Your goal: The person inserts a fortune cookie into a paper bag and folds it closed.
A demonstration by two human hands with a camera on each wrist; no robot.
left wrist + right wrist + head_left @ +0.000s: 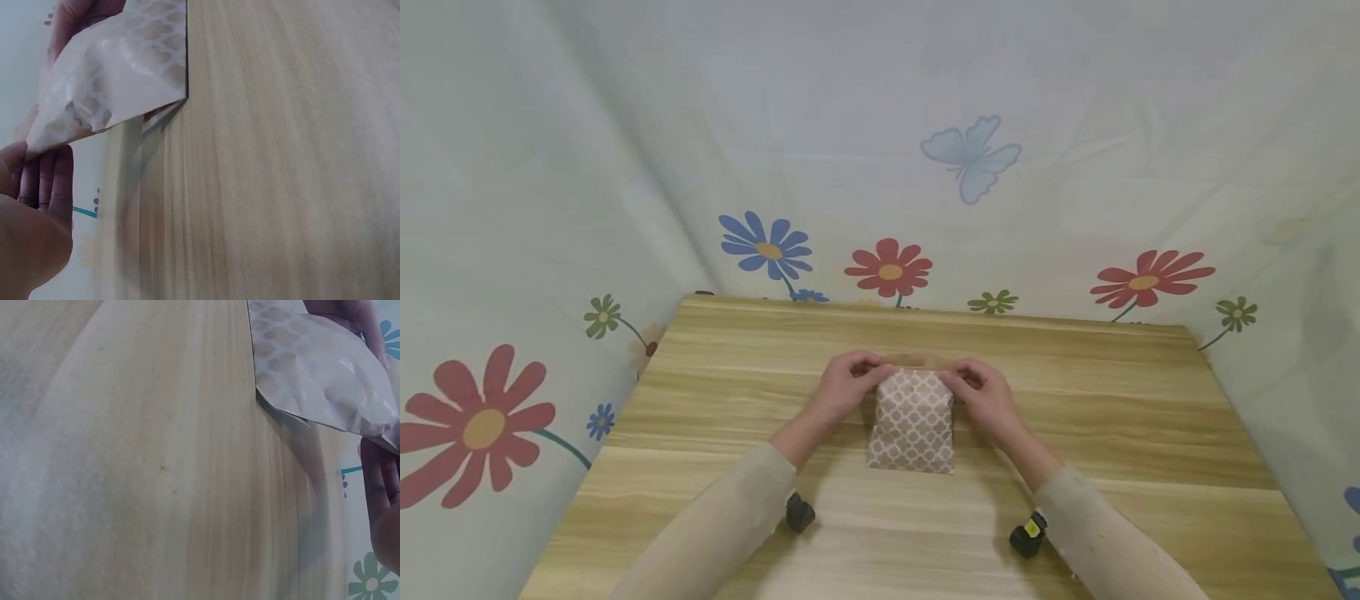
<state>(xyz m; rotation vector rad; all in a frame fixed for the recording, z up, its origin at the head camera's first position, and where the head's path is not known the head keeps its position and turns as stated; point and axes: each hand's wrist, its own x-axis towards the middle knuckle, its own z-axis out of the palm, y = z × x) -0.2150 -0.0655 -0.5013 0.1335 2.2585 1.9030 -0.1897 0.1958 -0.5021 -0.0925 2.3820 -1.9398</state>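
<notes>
Patterned paper bag point(912, 421) lies mid-table on the wooden table point(1112, 400), bottom edge toward the person, mouth toward the far wall; brown w/ white lattice print; its top end is lifted off the wood while the bottom corner sits on the surface, as both wrist views show.

Left hand point(845, 387) pinches the bag's top left corner, fingers curled round the edge; in the left wrist view the bag point(119, 69) rises from the tabletop point(281, 175) toward the left hand point(34, 212), thumb against the paper edge, though that view is blurred so the exact grip is prob. a pinch, not certain.

Right hand point(985, 396) grasps the top right corner likewise, fingers bent over the rim; right wrist view shows the bag point(319, 369) tilted up off the wood point(137, 462), right hand's fingers point(381, 494) just under its raised edge.

Both hands sit level w/ each other, either side of the bag mouth; beige sleeves point(722, 525) run back toward the near edge; a small black wrist-cam unit point(800, 512) under the left forearm, another w/ a yellow mark point(1028, 534) under the right.

Flower-and-butterfly print cloth point(887, 268) hangs behind & beside the table.
</notes>
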